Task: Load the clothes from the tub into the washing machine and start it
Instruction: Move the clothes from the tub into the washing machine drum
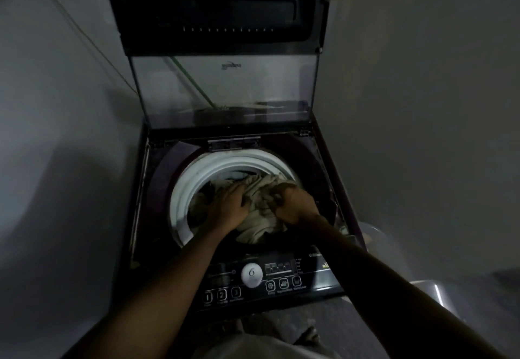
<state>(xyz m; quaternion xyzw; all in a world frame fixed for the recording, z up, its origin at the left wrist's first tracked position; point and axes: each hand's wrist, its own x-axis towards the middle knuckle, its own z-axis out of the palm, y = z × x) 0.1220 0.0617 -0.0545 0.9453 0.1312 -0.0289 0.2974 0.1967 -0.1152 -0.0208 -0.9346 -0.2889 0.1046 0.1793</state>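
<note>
Fingers point(277, 196) of the right hand point(294, 203) curl tight round the beige clothes point(261, 218); the left hand point(229, 203) lies flatter and pushes them down. The pile sits in the drum's white rim point(183, 189), on its right side — some covers the rim there. A bit left hanging could catch under the lid point(225, 88), or a wrist could bump the round knob point(251, 274) on the machine's front edge.

We see through one wide-angle camera worn on the head, standing close before the washing machine point(166, 161) and facing forward and down into its open drum point(194, 181). The control panel point(309, 277) lies near the bottom of our view, the raised lid point(222, 85) at the top.
</note>
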